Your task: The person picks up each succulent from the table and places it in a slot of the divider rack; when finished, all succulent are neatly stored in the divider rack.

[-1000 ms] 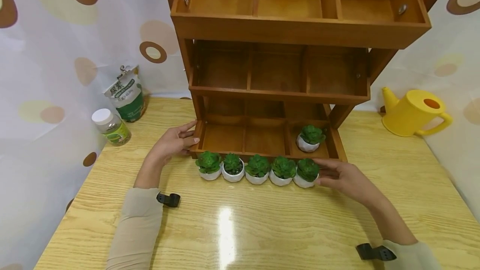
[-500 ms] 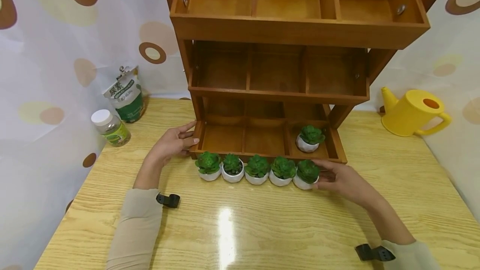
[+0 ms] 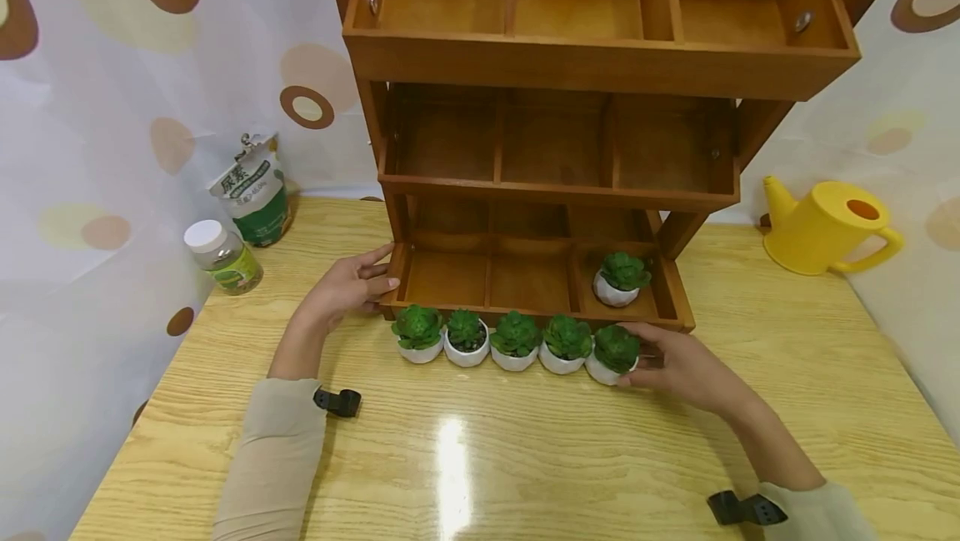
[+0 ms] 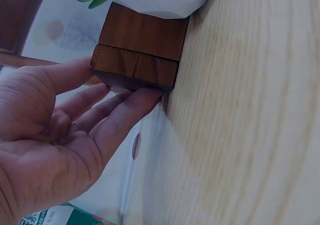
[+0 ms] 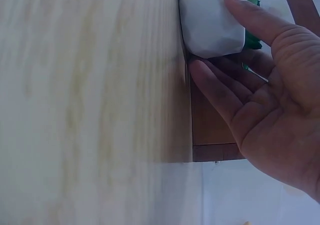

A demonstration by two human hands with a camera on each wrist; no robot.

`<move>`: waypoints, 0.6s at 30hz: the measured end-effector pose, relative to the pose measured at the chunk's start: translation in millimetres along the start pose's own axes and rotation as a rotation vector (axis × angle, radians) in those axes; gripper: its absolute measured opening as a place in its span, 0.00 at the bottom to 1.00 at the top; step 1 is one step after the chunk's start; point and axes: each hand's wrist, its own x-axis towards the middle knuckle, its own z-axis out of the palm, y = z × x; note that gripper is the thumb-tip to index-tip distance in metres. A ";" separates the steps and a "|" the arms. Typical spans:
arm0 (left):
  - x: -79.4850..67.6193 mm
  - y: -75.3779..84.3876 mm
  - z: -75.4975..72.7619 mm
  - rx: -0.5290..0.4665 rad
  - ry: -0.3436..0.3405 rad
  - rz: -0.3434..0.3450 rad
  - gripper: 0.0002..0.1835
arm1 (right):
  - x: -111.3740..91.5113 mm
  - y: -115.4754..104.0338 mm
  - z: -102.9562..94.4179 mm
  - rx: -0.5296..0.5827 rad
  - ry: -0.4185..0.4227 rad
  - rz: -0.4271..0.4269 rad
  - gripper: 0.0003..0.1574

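Note:
My left hand rests its extended fingertips against the left end of the lowest tier of a brown wooden shelf. At the right end of a row of several small succulents in white faceted pots, my right hand pinches the last potted succulent. In the right wrist view its thumb lies on the near side of the white pot, with the other fingers round the side and behind. Another potted succulent stands inside the lowest tier's right compartment.
The shelf's upper tiers overhang the lowest one, each split into compartments. A yellow watering can stands at right. At left are a white-lidded jar and a clipped green-and-white bag. A patterned backdrop surrounds the wooden table.
The rightmost potted succulent has shifted slightly toward me, and my right hand with it, its thumb now further round the pot's front. The left hand stays where it was.

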 end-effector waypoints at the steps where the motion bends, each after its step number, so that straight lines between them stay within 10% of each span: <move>1: -0.5 0.9 -0.4 -0.001 0.000 0.000 0.37 | 0.3 -0.1 -0.3 -0.009 0.009 0.001 0.49; 18: -2.3 2.2 -0.8 0.012 -0.002 0.004 0.37 | -11.4 -9.6 -19.3 -0.080 0.118 0.034 0.44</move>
